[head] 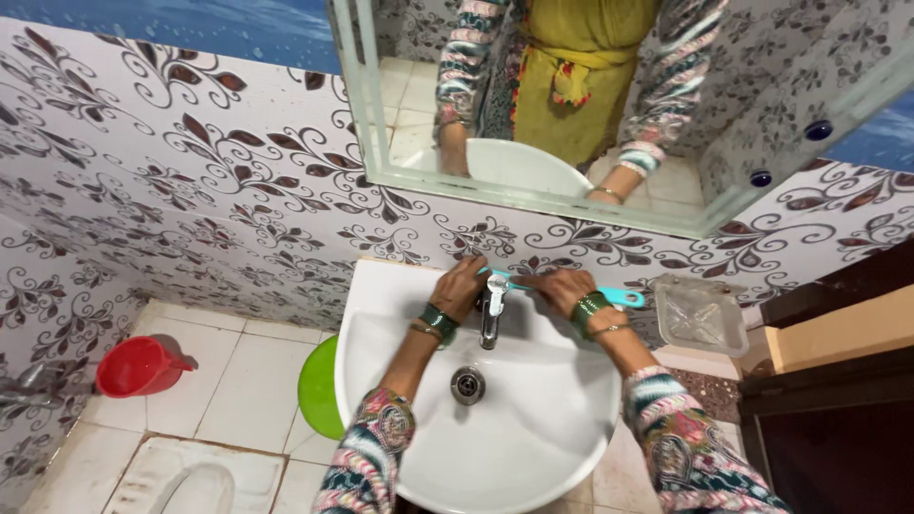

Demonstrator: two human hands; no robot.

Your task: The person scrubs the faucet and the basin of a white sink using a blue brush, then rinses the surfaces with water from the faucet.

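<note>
My right hand [564, 288] grips a turquoise brush [619, 297] by its handle, which sticks out to the right past my wrist. The brush's head [497, 279] reaches the top of the chrome tap [490, 309] at the back of the white basin [533, 419]. My left hand [461, 286] rests at the tap's left side, fingers touching the brush head or the tap top; which of the two I cannot tell. Both wrists wear green bangles. The basin's drain [467, 385] lies just in front of the tap.
A mirror [571, 105] hangs above the basin. A clear plastic soap tray [702, 315] sits on the wall to the right. On the tiled floor to the left stand a red mug [139, 365] and a green bucket [319, 388]; a squat toilet pan [195, 476] lies below.
</note>
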